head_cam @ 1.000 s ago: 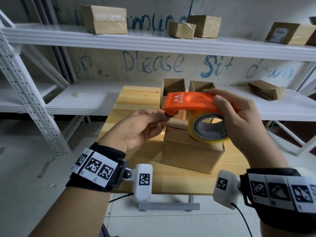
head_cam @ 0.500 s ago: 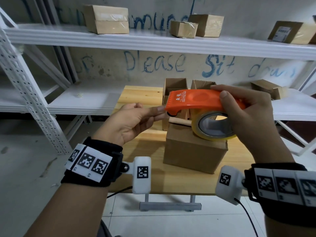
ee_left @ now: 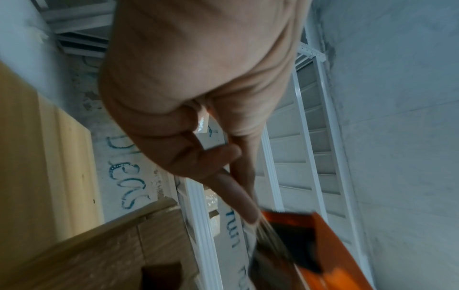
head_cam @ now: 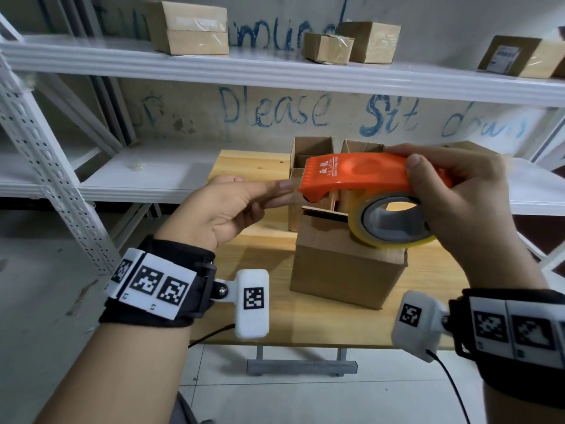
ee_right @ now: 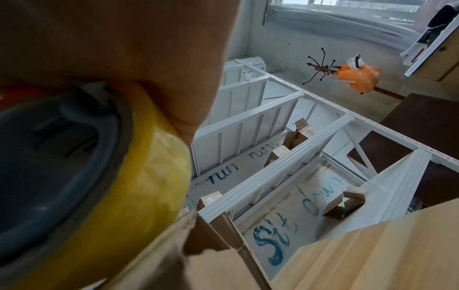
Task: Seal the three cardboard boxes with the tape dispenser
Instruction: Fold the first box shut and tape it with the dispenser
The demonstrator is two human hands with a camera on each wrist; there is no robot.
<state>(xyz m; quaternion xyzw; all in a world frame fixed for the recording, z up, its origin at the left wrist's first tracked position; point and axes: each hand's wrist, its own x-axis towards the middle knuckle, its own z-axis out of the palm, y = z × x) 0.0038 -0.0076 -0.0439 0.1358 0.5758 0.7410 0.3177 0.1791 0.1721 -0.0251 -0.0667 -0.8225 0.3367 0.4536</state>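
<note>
so from the head view, the right hand (head_cam: 458, 206) is wrapped around the orange tape dispenser (head_cam: 363, 175), thumb on its side and fingers over the top, holding it in the air just above the nearest cardboard box (head_cam: 345, 270) on the wooden surface (head_cam: 244, 160). the left hand (head_cam: 226, 209) has its thumb and fingers pinched together right at the dispenser's toothed end, probably pulling the tape end (head_cam: 293, 194) free so it can stick onto the box. two more open boxes (head_cam: 308, 157) sit behind it, still unsealed by the look of it.

left wrist view is blurry, but the fingertips (ee_left: 248, 212) meet at the orange edge, with something thin and streaky between them.

right wrist view mostly shows the yellowish tape roll (ee_right: 139, 196) with the palm closed over it, and an open box flap (ee_right: 218, 235) just below.
</note>
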